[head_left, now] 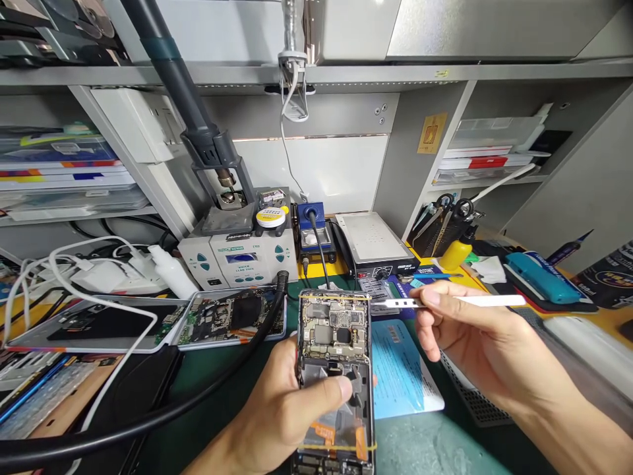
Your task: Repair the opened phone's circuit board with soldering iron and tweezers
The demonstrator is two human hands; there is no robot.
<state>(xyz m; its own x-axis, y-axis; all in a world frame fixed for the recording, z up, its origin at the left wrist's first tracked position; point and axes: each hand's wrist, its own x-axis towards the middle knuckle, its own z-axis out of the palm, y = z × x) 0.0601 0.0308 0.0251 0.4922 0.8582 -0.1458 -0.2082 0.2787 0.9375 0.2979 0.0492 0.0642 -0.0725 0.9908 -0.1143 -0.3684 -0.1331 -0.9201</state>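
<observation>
My left hand grips an opened phone from its left side, thumb lying across the inner frame. The phone's circuit board shows in the upper half, and orange flex strips show lower down. Yellowish bands cross it near the top and bottom. On the right, my right hand pinches slim white tweezers with a row of dark holes near the front. Their tip points left, close to the phone's upper right corner; I cannot tell whether it touches.
A hot air station stands behind, its black hose curving across the left. A blue soldering iron stand and a flat heating plate are beside it. Under the phone's right side lies a blue packet. Another opened device sits left.
</observation>
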